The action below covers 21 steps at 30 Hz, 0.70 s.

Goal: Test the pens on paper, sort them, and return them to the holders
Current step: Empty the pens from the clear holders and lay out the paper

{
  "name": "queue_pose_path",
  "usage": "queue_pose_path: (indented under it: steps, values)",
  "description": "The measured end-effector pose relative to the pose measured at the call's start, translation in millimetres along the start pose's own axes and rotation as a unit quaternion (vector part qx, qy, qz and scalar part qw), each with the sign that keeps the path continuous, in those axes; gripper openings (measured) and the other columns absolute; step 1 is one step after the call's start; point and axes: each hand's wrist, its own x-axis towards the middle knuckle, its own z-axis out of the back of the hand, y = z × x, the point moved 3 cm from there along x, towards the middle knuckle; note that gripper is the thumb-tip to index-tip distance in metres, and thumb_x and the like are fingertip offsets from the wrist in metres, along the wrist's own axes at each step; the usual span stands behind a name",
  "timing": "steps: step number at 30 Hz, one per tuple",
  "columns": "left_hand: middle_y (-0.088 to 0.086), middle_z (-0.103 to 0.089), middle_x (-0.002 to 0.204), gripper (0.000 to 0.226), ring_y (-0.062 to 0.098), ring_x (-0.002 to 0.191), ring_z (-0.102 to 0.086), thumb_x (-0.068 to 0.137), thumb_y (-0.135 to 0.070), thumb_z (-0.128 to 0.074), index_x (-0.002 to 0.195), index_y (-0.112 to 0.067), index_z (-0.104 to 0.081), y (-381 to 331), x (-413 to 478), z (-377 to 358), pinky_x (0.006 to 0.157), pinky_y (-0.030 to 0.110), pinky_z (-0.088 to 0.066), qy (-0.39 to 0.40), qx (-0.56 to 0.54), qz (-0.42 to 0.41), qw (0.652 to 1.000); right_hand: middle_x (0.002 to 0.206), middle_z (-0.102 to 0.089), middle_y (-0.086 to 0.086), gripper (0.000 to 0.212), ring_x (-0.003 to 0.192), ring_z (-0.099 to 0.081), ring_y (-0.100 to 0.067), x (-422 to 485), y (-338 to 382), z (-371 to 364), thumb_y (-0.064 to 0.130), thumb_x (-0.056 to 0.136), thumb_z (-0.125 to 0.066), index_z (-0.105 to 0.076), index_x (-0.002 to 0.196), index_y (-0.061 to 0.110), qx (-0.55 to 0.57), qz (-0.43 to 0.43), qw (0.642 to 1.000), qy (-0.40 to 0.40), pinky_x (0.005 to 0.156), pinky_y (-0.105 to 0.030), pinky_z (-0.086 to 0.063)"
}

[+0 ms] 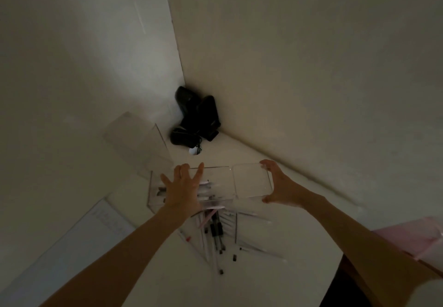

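Acrylic holder (251, 179) hangs mid-frame — left hand (182, 191) splayed on it, right hand (279, 187) clamped round its end — pens (215, 232) below seem untested, unsorted.

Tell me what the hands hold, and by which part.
The clear pen holder: the right hand grips its right end across the near and far edges; the left hand, spread open, presses on its left part.

Black gear (195, 117) crowds the back corner, a clear holder (136, 139) stands left, and loose pens (215, 234) litter the near worktop (230, 153).
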Motion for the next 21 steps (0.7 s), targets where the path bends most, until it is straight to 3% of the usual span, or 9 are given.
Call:
queue_pose_path:
  steps: [5, 11, 21]
  values:
    - [0.018, -0.011, 0.146, 0.108, 0.035, 0.135, -0.012, 0.073, -0.051, -0.067, 0.145, -0.023, 0.009, 4, -3, 10, 0.104, 0.065, -0.017, 0.005, 0.098, 0.017, 0.995, 0.140, -0.025, -0.003, 0.100, 0.123, -0.038, -0.022, 0, 10, -8, 0.012, 0.067, -0.080, -0.013, 0.141, 0.022, -0.030, 0.009, 1.000, 0.000, 0.104, -0.034, -0.039]
    - [0.017, -0.006, 0.149, 0.108, 0.034, 0.139, -0.006, 0.077, -0.039, -0.068, 0.145, -0.021, 0.014, 34, -22, 11, 0.104, 0.065, -0.014, 0.015, 0.148, 0.043, 0.988, 0.138, -0.024, -0.005, 0.098, 0.121, -0.039, -0.025, 4, 35, -41, 0.013, 0.069, -0.076, -0.012, 0.143, 0.021, -0.048, 0.048, 0.998, -0.005, 0.100, -0.039, -0.042]
    - [0.016, -0.003, 0.151, 0.104, 0.034, 0.139, -0.005, 0.082, -0.039, -0.063, 0.144, -0.020, 0.018, 75, -57, 6, 0.103, 0.066, -0.012, 0.022, 0.150, 0.092, 0.984, 0.141, -0.022, -0.005, 0.100, 0.118, -0.040, -0.021, 12, 70, -71, 0.013, 0.068, -0.077, -0.013, 0.144, 0.018, -0.042, 0.092, 0.995, 0.010, 0.097, -0.032, -0.044]
